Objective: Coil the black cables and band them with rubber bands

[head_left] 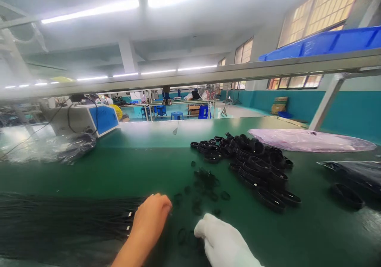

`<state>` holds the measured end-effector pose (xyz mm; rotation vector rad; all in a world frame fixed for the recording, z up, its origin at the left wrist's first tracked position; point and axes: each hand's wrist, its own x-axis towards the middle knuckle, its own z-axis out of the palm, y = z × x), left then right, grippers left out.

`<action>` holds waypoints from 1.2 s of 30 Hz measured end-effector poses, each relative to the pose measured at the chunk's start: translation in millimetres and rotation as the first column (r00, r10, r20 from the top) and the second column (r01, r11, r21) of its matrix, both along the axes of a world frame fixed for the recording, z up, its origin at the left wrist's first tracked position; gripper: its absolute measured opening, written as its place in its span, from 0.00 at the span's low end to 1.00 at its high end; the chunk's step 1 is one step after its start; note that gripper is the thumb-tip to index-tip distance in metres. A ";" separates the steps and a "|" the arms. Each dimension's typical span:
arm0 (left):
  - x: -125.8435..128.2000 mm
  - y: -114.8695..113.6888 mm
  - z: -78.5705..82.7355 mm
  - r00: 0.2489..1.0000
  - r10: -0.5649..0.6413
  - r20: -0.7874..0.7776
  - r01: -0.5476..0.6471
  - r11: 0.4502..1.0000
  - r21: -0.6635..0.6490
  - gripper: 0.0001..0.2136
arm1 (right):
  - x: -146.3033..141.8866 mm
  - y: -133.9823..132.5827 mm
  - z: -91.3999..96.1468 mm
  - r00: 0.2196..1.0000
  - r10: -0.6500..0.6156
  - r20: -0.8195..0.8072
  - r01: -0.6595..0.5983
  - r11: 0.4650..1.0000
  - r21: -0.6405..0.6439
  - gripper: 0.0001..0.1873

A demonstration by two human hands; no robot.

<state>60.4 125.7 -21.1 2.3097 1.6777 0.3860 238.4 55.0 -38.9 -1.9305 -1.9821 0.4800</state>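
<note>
Small black rings [206, 179] lie scattered from centre to lower centre of the frame, near the bare left hand [153, 212] and gloved right hand [220, 238], both curled, grip contents not determinable.

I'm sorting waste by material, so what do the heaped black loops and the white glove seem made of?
Black loops: probably plastic or rubber, semi-glossy, given the bright highlights. White glove: likely fabric, matte, showing no shine; blur hides any weave.

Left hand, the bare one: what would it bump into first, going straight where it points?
Probably a small black ring lying just beyond the left hand, though depth is hard to judge.
</note>
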 end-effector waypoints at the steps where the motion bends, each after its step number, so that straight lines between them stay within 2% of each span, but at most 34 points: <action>1: 2.7 5.0 -0.6 1.000 0.016 -0.008 -0.016 0.999 0.028 0.12 | 0.3 -0.3 -0.3 0.999 -0.037 -0.026 0.037 0.999 0.019 0.16; 5: 10.9 22.1 -4.8 1.000 -0.006 0.022 0.004 0.998 0.064 0.06 | 0.4 -1.9 9.9 0.992 -0.062 -0.111 0.074 0.991 0.108 0.14; 9: 8.6 19.5 -0.4 0.988 -0.038 0.152 0.039 0.999 0.000 0.09 | 1.6 -0.4 18.5 0.954 -0.098 -0.284 0.128 0.988 0.089 0.13; 10: 7.8 15.6 0.9 0.981 -0.053 0.186 0.061 0.997 -0.036 0.10 | 1.4 0.4 18.4 0.924 -0.099 -0.370 0.135 0.988 0.073 0.12; 12: 8.6 5.4 0.8 0.941 -0.095 0.323 0.151 0.976 -0.154 0.11 | -0.7 1.9 16.4 0.813 -0.085 -0.576 0.125 0.992 0.030 0.12; 14: 12.1 -5.2 -2.4 0.838 -0.083 0.539 0.272 0.920 -0.282 0.13 | -4.2 2.9 14.4 0.682 -0.079 -0.728 0.090 0.996 -0.023 0.13; 16: 14.9 -12.6 -5.7 0.738 -0.026 0.675 0.342 0.876 -0.341 0.13 | -6.7 3.3 14.5 0.613 -0.105 -0.783 0.073 0.994 -0.077 0.08; 17: 14.6 -14.4 -6.3 0.733 -0.016 0.680 0.326 0.886 -0.330 0.11 | -7.0 3.5 15.5 0.602 -0.122 -0.789 0.073 0.992 -0.098 0.05; 19: 9.2 -13.9 -5.0 0.814 -0.020 0.581 0.182 0.958 -0.222 0.10 | -5.4 4.5 18.6 0.577 -0.167 -0.800 0.075 0.986 -0.151 0.05; 21: 0.2 -11.1 -2.0 0.901 0.012 0.433 0.032 0.995 -0.094 0.09 | -2.0 6.1 21.2 0.543 -0.201 -0.815 0.052 0.977 -0.207 0.07; 23: -6.2 -11.0 0.3 0.957 0.005 0.289 0.019 0.997 -0.080 0.08 | 0.9 7.8 22.0 0.522 -0.218 -0.825 0.024 0.970 -0.241 0.07; 25: -5.6 -15.6 1.2 0.975 -0.057 0.216 0.087 0.987 -0.132 0.09 | 1.6 8.8 20.9 0.518 -0.215 -0.828 0.009 0.969 -0.246 0.07; 28: 3.6 -23.7 2.1 0.923 -0.074 0.377 0.160 0.966 -0.202 0.12 | -0.4 8.2 19.3 0.546 -0.224 -0.808 0.006 0.964 -0.264 0.07; 30: 6.5 -21.2 3.0 0.870 -0.057 0.490 0.216 0.937 -0.275 0.11 | -1.4 6.4 20.4 0.631 -0.207 -0.748 0.008 0.965 -0.260 0.05; 32: 3.2 -9.4 3.5 0.896 -0.060 0.440 0.202 0.937 -0.285 0.09 | -1.2 4.2 23.2 0.761 -0.156 -0.629 0.006 0.972 -0.233 0.02; 34: -2.5 7.9 2.4 0.955 -0.034 0.295 0.098 0.974 -0.205 0.07 | -0.6 2.2 26.4 0.882 -0.107 -0.459 0.008 0.977 -0.212 0.02; 36: -3.8 24.4 -0.5 0.982 0.000 0.190 0.023 0.992 -0.121 0.06 | -0.8 1.1 28.2 0.957 -0.055 -0.284 -0.001 0.981 -0.193 0.04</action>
